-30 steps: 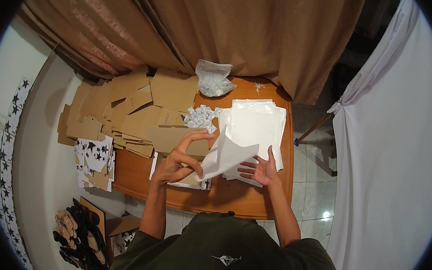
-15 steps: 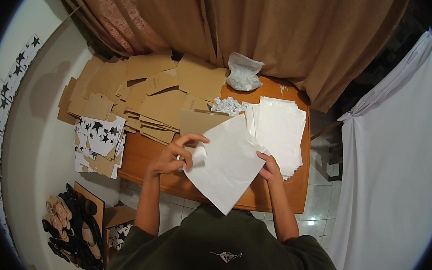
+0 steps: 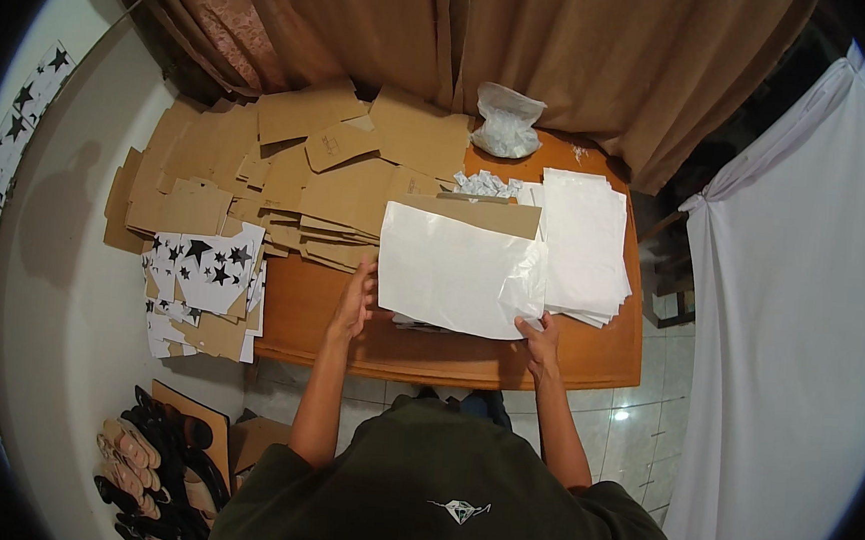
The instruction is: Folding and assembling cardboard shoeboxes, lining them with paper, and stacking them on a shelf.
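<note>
A white sheet of paper point(image 3: 457, 272), slightly creased at its right side, lies over a brown cardboard piece point(image 3: 491, 217) whose far strip shows beyond it. My right hand point(image 3: 540, 343) pinches the sheet's near right corner, thumb on top. At the left edge of the sheet, my left hand point(image 3: 355, 300) stands with fingers stretched out, touching or nearly touching the edge; its thumb points under the paper. Something dark and patterned peeks out below the sheet's near edge, mostly hidden.
White sheets point(image 3: 587, 246) are stacked at right on the wooden table point(image 3: 427, 355). Behind are small white packets point(image 3: 487, 184) and a clear plastic bag point(image 3: 506, 125). Cardboard pieces point(image 3: 308, 186) pile at left, beside star-printed pieces point(image 3: 210, 270). Shoes point(image 3: 153, 461) stand at lower left.
The sheet has gone from tilted and raised to laid roughly level over the cardboard. My left hand has released its folded corner and straightened its fingers; my right hand still grips a corner.
</note>
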Motion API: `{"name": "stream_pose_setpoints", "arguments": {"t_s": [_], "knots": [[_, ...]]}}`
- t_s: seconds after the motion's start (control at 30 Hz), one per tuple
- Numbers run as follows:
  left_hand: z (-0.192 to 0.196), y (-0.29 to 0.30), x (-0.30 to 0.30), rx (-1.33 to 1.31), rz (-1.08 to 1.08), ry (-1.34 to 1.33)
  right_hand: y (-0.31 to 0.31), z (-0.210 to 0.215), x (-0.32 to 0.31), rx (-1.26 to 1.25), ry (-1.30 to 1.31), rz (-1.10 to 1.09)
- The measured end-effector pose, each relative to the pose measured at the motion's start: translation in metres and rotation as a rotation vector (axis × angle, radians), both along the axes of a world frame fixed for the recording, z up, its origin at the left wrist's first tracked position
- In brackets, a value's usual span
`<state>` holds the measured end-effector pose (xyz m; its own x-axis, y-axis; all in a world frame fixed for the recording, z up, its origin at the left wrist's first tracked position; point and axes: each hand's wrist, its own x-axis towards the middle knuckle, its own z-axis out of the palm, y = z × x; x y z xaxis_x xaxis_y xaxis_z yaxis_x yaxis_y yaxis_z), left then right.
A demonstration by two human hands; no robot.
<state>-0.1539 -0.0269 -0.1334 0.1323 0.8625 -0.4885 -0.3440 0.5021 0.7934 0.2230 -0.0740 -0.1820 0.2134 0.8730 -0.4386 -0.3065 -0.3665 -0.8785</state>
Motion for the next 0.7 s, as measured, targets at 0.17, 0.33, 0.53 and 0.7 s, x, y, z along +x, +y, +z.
{"name": "stream_pose_setpoints", "arguments": {"t_s": [0.17,0.33,0.53,0.7], "knots": [[0.012,0.002,0.014,-0.06,0.06,0.269,-0.004,-0.016,0.001,0.102,-0.356,-0.077],[-0.02,0.005,0.012,0.122,-0.012,0.458,-0.002,-0.024,0.026,-0.015,-0.431,-0.041],[-0.027,-0.008,0.027,0.63,0.245,1.268,-0.012,0.043,-0.012,0.183,-1.203,0.022],[0.019,0.004,0.054,0.827,-0.158,1.054,0.016,0.071,-0.016,0.457,-1.441,0.333]]}}
